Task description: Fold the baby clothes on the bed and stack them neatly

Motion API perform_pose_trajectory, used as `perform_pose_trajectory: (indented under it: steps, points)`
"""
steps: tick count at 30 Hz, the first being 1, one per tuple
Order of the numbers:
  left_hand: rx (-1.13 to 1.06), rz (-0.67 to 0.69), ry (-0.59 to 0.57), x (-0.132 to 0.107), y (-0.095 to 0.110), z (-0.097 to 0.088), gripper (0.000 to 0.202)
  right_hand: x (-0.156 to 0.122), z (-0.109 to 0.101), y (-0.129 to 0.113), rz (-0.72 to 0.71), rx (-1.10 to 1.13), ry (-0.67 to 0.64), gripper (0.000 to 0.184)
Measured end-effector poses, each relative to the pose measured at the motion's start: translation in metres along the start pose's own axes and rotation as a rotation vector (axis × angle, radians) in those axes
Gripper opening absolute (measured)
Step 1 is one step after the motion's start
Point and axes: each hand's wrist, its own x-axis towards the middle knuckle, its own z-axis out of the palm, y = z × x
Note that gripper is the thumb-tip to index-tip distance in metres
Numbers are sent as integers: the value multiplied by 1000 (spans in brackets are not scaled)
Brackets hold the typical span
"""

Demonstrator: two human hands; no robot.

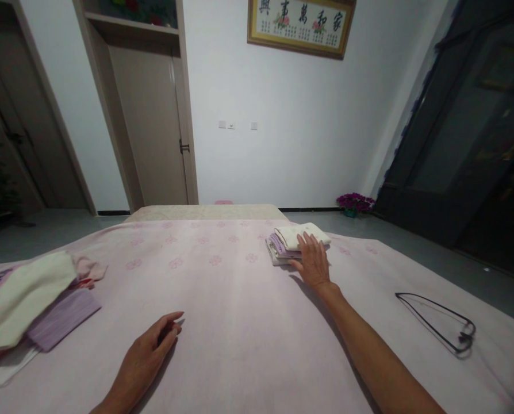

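Observation:
My right hand [314, 261] reaches out and rests on the front of a small stack of folded clothes, with its fingers spread. The top piece is a cream folded cloth [287, 236]; below it lie a lilac folded cloth [279, 246] and a whitish one [278, 260]. My left hand [147, 351] is held low over the pink flowered sheet [231, 322], fingers loosely bent and apart, holding nothing. Farther left lies a loose heap of clothes: a cream garment [33, 293] on top, a purple piece [65, 316] and a pink bit [88, 267].
A black wire clothes hanger [438, 313] lies on the sheet at the right. Beyond the sheet's far edge shows a beige surface [209, 212]. Behind are a door [149, 115], a white wall with a framed picture [300, 26], and purple flowers [355, 202] on the floor.

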Motion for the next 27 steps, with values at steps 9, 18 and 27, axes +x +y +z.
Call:
perform_pose_trajectory:
  steps: [9,18,27]
  points:
    - [24,-12,-10,0,-3,1,47,50,38,4,210,181,-5,50]
    - [23,22,-15,2,-8,2,45,36,47,8,136,58,-125,60]
    - [24,39,-22,0,1,-2,40,52,20,3,148,170,-84,43]
